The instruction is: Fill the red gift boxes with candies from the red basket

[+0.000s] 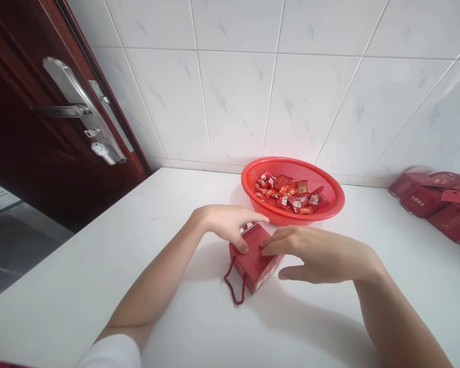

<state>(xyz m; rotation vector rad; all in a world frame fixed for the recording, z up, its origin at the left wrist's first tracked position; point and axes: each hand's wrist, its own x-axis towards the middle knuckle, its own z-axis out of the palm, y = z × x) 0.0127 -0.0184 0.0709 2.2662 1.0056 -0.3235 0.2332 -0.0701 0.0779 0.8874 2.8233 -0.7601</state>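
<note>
A small red gift box [253,266] stands on the white table between my hands, with a twisted red cord handle [233,282] hanging at its near side. My left hand [226,225] grips the box from the far left, fingers over its top edge and thumb on its top. The fingertips of my right hand [314,255] press on the box top, while the thumb lies by its right end. Behind the box, a red plastic mesh basket [310,174] holds several red-wrapped sweets [287,193].
The white table [99,255] ends at a tiled wall [237,102] behind and drops off at the left, beside a dark red door [42,153] with a metal handle [80,107] and keys. Several flat red boxes [433,199] lie piled at the right.
</note>
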